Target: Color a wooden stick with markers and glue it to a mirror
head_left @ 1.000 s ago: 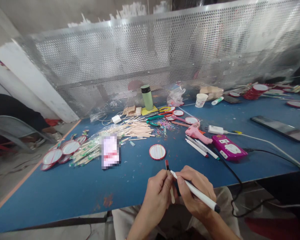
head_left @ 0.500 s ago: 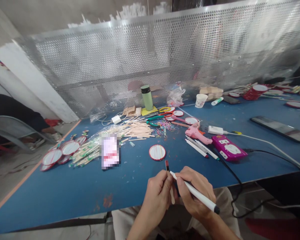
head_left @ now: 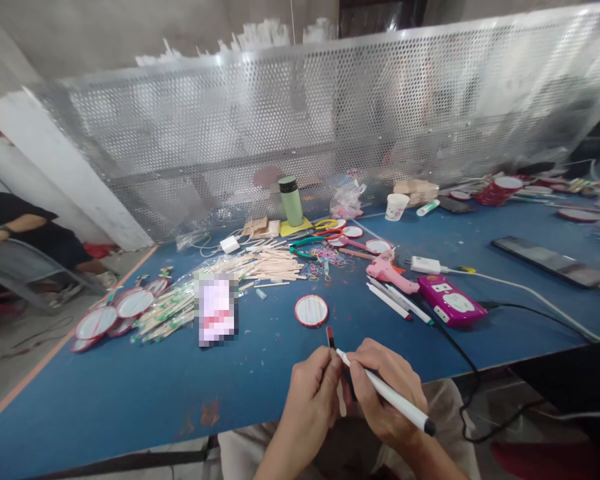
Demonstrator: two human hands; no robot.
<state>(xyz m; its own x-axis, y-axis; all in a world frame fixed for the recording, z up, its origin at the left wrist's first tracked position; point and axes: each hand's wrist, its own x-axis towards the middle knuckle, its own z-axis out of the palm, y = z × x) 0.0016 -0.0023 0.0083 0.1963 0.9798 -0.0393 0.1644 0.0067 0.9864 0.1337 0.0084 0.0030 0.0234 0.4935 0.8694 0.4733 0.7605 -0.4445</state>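
Pinched in my left hand [head_left: 311,393] is a flat wooden craft stick [head_left: 343,404], held roughly upright, its top end coloured red with a dark band below. My right hand [head_left: 390,390] grips a white marker [head_left: 397,402] with a black end, its tip at the stick's upper part. Just beyond my hands a round white disc with a red rim [head_left: 311,311] lies on the blue table [head_left: 155,393]. More white markers [head_left: 389,301] lie to the right, by a pink glue gun [head_left: 391,273].
A purple power strip [head_left: 451,301] with cables sits at the right, near a phone [head_left: 550,260]. Wooden sticks [head_left: 275,265], pliers [head_left: 307,244], a green bottle [head_left: 291,203] and a paper cup [head_left: 396,207] stand farther back. Red-rimmed discs [head_left: 97,323] lie left. Someone sits at far left [head_left: 17,223].
The view has shifted slightly, so the table's things appear a little farther left. Both hands keep their grips, with the marker tip still at the stick. The seated person's forearm now shows.
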